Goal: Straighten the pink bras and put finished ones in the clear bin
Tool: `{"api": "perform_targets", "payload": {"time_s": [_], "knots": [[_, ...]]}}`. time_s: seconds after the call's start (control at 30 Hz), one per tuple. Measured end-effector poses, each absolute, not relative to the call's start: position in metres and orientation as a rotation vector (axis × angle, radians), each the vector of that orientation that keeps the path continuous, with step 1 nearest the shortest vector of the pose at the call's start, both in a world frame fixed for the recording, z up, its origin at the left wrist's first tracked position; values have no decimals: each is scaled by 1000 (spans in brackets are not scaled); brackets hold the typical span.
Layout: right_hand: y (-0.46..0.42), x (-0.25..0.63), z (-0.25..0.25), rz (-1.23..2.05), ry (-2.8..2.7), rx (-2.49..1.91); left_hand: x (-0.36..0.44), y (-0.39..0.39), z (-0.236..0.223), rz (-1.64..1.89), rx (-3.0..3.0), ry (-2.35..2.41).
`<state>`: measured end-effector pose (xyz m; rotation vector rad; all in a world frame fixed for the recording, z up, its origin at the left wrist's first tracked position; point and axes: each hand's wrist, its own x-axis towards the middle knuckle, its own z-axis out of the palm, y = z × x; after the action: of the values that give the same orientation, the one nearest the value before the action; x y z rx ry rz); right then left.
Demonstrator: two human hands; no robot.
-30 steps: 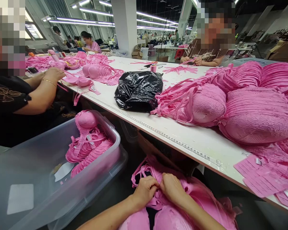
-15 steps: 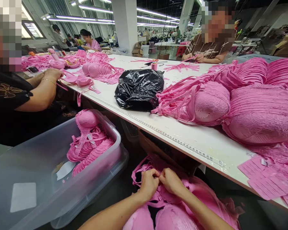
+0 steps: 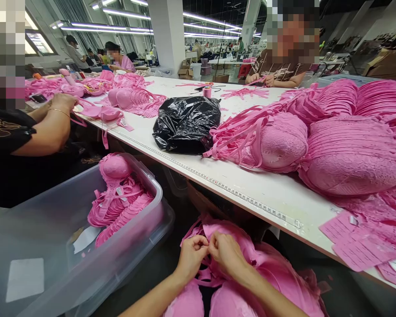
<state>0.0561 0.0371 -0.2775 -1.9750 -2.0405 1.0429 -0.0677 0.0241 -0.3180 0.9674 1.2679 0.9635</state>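
Note:
In the head view, pink bras (image 3: 232, 304) are heaped on my lap below the table edge. My left hand (image 3: 193, 255) is closed, its thumb and fingers pinching at one pink bra (image 3: 247, 246). Against its fingertips, my right hand (image 3: 226, 253) also pinches, turned with the back of the hand up. The exact part of the bra between the fingertips is too small and covered to make out. A smooth cup shows behind my right hand, and thin pink straps hang under both hands.
A white table (image 3: 251, 185) with a tape measure (image 3: 218, 182) along its edge bears stacked pink bras (image 3: 356, 154) and a black plastic bag (image 3: 186, 123). At left stands a clear plastic bin (image 3: 155, 207) with bras inside. Co-workers sit at left (image 3: 49, 132) and across (image 3: 277, 72).
The whole view has shifted slightly. My hands remain together at the fingertips, with the left hand's fingers a little more raised. More of a pink cup now shows behind my right hand.

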Motion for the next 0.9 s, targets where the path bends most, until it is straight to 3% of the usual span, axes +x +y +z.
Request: {"api": "perform_targets", "payload": {"time_s": [0.63,0.9], "knots": [[38,60,-279,992,-2081,-2081,-48,26,-356,1055,757,1203],[43,66,-280,1045,-2059,-2001,-44,29,-369,997,1133,1214]]}}
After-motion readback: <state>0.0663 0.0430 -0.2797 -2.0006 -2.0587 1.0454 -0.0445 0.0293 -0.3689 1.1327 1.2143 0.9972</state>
